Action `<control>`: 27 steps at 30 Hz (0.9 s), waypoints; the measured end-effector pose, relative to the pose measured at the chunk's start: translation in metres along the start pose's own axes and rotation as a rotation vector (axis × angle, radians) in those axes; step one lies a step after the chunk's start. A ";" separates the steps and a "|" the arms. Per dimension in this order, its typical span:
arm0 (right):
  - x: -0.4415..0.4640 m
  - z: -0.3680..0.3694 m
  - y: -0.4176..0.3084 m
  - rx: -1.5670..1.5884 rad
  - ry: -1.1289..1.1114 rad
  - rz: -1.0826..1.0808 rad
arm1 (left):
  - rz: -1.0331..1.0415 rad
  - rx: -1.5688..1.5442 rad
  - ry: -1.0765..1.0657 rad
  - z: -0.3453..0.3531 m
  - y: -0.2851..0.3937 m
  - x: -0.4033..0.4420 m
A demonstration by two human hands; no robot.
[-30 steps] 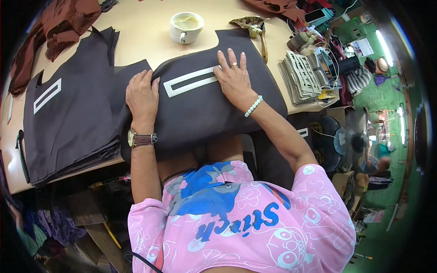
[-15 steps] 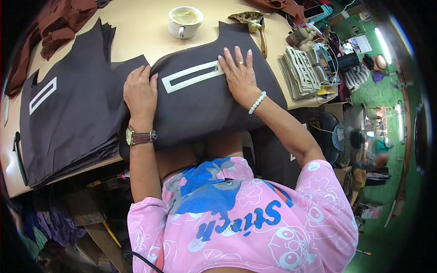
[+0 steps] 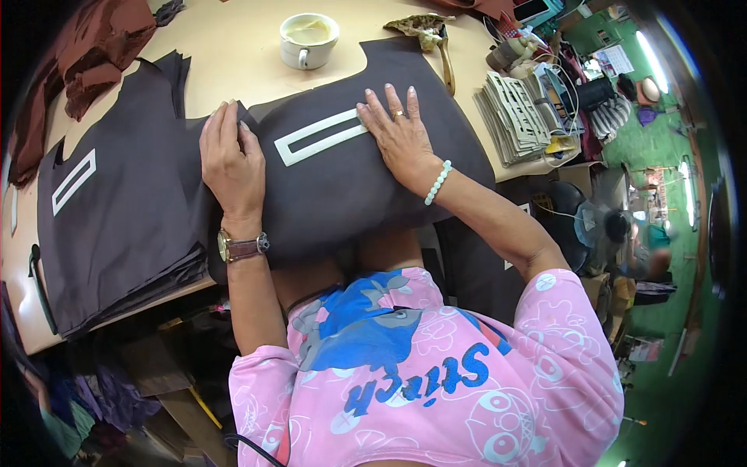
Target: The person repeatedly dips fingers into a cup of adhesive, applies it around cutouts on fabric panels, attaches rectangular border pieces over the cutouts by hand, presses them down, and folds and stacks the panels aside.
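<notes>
A dark brown fabric panel (image 3: pixel 327 202) lies over the table's front edge in front of me. On it sits a white rectangular strip frame (image 3: pixel 311 148) with a long slot. My right hand (image 3: pixel 401 144) rests flat on the panel, fingers spread, fingertips over the frame's right end. At the panel's left edge, my left hand (image 3: pixel 233 167) is turned on its side, fingers stretched and close together, thumb apart from them. To its left is a stack of dark fabric pieces (image 3: pixel 132 194); the top one bears another white frame (image 3: pixel 74 182).
A white cup (image 3: pixel 309 54) of pale paste stands behind the panel, near a wooden-handled tool (image 3: pixel 446 66) and a crusted scrap (image 3: pixel 420 29). Slotted card pieces (image 3: pixel 510 117) are stacked at right. Rust-brown cloth (image 3: pixel 109 47) lies back left.
My left hand has rolled onto its side, its fingers straightening and moving slightly up and left. My right hand stays on the frame's right end. The view has shifted slightly.
</notes>
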State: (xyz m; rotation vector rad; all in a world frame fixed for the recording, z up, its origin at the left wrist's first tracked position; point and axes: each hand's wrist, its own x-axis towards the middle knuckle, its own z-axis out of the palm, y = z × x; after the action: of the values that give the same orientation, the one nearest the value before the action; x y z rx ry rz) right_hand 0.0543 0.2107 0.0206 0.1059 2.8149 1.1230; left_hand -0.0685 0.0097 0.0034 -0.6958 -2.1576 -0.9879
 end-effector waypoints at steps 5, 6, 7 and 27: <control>0.002 -0.008 -0.009 0.068 0.045 -0.021 | 0.018 -0.033 0.077 -0.005 0.004 0.003; 0.002 -0.010 -0.011 0.076 0.056 -0.026 | 0.020 -0.038 0.089 -0.006 0.005 0.004; 0.003 -0.012 -0.014 0.084 0.069 -0.030 | 0.024 -0.046 0.100 -0.007 0.006 0.004; 0.017 -0.052 -0.066 0.256 0.191 -0.142 | -0.280 0.289 -0.016 -0.097 -0.002 -0.038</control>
State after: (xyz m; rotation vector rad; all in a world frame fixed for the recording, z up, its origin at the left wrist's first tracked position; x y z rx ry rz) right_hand 0.0297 0.1298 0.0112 -0.1874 3.0641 0.7782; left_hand -0.0122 -0.0760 0.0234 -0.2697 -2.3912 -0.7825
